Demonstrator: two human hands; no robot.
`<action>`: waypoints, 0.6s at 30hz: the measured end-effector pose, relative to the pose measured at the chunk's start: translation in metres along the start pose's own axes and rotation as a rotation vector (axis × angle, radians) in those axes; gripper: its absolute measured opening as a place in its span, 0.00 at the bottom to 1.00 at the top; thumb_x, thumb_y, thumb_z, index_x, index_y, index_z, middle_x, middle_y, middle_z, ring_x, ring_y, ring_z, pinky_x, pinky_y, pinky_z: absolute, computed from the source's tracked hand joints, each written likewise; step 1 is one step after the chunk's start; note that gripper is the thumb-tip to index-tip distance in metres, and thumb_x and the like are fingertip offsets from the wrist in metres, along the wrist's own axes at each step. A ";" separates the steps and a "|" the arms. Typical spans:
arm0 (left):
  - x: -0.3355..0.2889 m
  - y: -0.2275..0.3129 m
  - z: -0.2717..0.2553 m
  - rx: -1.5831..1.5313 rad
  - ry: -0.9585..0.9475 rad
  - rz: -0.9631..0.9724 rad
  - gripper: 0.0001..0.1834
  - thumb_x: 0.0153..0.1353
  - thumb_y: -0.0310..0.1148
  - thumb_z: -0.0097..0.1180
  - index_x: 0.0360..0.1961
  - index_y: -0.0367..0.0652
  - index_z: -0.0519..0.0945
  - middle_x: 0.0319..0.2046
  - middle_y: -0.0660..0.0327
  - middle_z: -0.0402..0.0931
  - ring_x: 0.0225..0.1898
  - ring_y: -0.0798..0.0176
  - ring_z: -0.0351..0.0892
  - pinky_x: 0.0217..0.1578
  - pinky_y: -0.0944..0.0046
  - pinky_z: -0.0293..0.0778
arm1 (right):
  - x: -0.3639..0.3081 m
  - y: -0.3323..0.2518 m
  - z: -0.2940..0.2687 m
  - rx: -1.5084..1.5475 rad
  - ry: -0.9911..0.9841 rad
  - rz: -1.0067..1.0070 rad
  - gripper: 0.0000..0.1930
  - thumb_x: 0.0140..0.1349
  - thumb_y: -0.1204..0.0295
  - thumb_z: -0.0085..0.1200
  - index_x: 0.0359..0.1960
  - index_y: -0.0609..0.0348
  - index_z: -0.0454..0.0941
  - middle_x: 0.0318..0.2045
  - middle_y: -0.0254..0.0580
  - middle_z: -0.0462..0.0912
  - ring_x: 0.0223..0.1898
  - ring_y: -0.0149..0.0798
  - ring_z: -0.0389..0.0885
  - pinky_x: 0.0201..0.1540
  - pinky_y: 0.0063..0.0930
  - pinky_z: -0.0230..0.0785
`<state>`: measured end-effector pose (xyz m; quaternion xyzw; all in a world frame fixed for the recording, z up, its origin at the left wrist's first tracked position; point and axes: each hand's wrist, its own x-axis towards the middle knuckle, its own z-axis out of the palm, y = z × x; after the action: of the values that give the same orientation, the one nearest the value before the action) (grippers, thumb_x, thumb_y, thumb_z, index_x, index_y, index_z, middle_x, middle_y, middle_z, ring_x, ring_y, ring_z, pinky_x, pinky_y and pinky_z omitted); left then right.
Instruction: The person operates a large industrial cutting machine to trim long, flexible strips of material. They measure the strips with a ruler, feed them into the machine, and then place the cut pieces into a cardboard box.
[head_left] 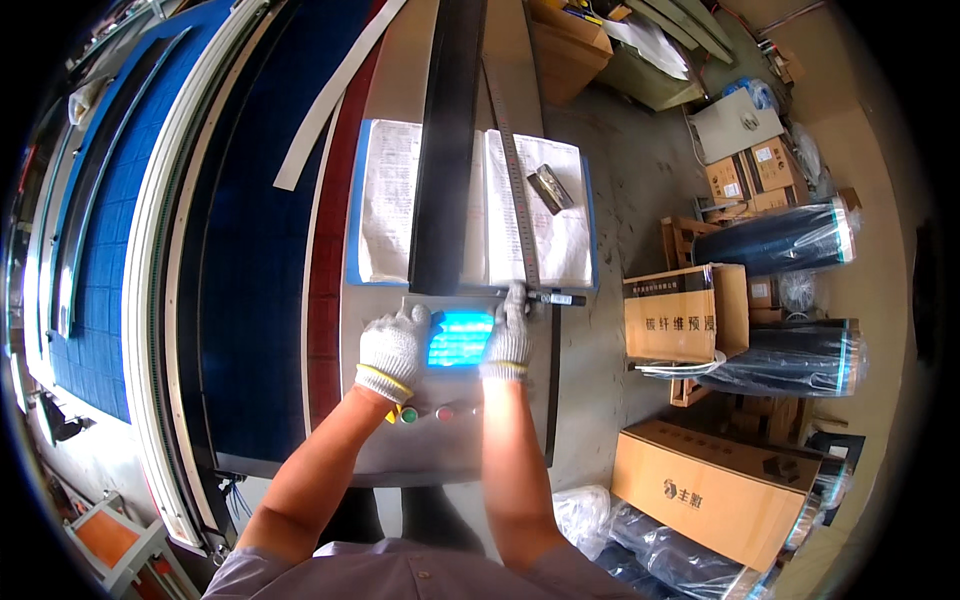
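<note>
Flanking a glowing, rectangular blue-white display [458, 340] in the head view, two hands in grey knitted gloves work near the close edge of a grey metal desk [440, 450]. The left hand [393, 346] rests at the display's left side, fingers slightly bent and seemingly gripping nothing, though the palm is hidden. The right hand [508, 335] is at its right side, index finger stretched toward the far edge; beside that fingertip is a slim black marker with a pale label [557, 298], pointing past the desk's right edge. Whether the fingers pinch the marker or merely touch it, I cannot tell.

Between the hands and the near edge are a round green push-button [409, 415] and a round red push-button [445, 413]. Beyond the display, an open blue binder of white printed pages [545, 245] reaches over the right edge. A long, flat, dark bar [448, 150] crosses its left page, a narrow graduated metal ruler [512, 170] its right one, with a small dark metallic block [550, 190] beside the ruler.

The step in hand looks like attending to the display. A further move there would probably call for one free fingertip, with the marker kept off the glass.
</note>
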<state>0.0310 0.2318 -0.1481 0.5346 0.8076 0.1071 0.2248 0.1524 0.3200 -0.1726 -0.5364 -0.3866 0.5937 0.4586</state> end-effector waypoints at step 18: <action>0.043 -0.021 0.059 0.196 0.129 0.332 0.25 0.66 0.41 0.49 0.61 0.41 0.72 0.65 0.49 0.67 0.66 0.47 0.66 0.65 0.48 0.61 | 0.055 0.063 0.025 -0.419 -0.337 -0.495 0.05 0.60 0.78 0.61 0.37 0.62 0.80 0.34 0.40 0.83 0.37 0.33 0.82 0.42 0.28 0.75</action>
<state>0.0283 0.2585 -0.2189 0.6719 0.7275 0.0976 0.0986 0.1193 0.3562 -0.2448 -0.4033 -0.6883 0.4527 0.3984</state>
